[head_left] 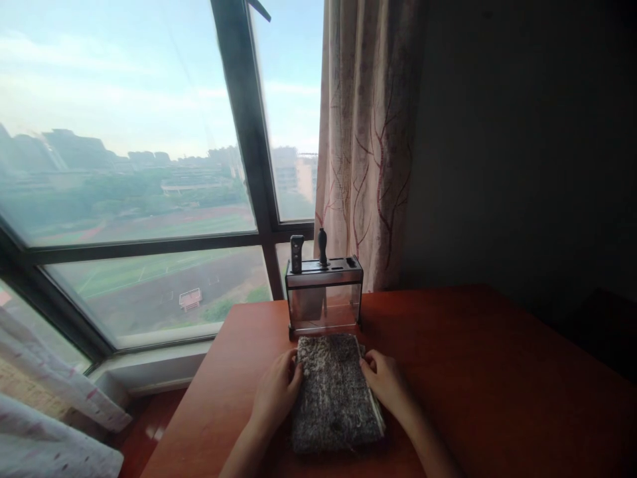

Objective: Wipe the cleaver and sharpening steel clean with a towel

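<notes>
A mottled grey, fuzzy folded cloth point(336, 398) lies flat on the table, with paler layers showing along its right edge. My left hand point(279, 385) grips its upper left edge, fingers curled and the thumb along the side. At the upper right edge, my right hand point(383, 378) pinches the layers between thumb and fingers. Just beyond the cloth stands a clear knife block point(343, 302) with a black frame. It holds a knife with a broad dark handle point(296, 254) and a second tool with a slim black handle point(322, 245).
The reddish-brown wooden table point(478, 372) reaches far to the right, its left edge near the window. A patterned curtain point(368, 146) hangs behind the knife block. Tall window panes with a dark frame point(243, 99) stand at the left, above a pale sill point(154, 365).
</notes>
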`<act>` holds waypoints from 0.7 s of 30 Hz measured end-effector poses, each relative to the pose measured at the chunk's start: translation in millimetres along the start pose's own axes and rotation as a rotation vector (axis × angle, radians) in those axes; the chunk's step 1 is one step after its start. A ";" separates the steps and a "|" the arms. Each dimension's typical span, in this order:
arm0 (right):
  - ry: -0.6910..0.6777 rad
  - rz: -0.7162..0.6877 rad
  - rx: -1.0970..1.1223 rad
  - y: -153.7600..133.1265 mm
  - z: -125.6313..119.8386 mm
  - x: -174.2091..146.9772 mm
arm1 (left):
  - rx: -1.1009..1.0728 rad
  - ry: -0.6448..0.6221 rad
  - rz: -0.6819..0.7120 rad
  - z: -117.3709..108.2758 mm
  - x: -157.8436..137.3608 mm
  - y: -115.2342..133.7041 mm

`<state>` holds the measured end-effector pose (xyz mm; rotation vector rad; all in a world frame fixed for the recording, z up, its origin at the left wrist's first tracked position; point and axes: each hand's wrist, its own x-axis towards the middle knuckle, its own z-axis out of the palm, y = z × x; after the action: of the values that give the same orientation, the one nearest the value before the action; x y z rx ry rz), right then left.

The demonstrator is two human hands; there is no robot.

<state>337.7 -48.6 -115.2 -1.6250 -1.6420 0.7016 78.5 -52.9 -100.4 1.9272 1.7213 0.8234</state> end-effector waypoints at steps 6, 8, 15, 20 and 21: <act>0.020 -0.093 0.067 -4.3 3.9 -2.7 | -0.001 -0.006 0.020 -1.1 0.5 -1.2; 0.036 -0.080 0.144 -3.5 5.1 -2.4 | -0.007 -0.012 0.019 -1.2 0.7 -0.3; -0.163 0.136 0.821 -16.1 2.3 -8.6 | 0.001 -0.016 0.019 -0.9 1.0 0.1; -0.259 0.323 1.242 -28.4 -1.0 -11.3 | 0.043 -0.033 0.006 0.3 0.8 -1.2; -0.279 0.350 1.280 -28.9 -1.1 -11.1 | 0.047 -0.032 0.008 0.7 0.8 -1.4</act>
<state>320.5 -61.5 -92.8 -0.8313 -0.6665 1.7389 77.9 -51.8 -101.8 1.9680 1.7296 0.7576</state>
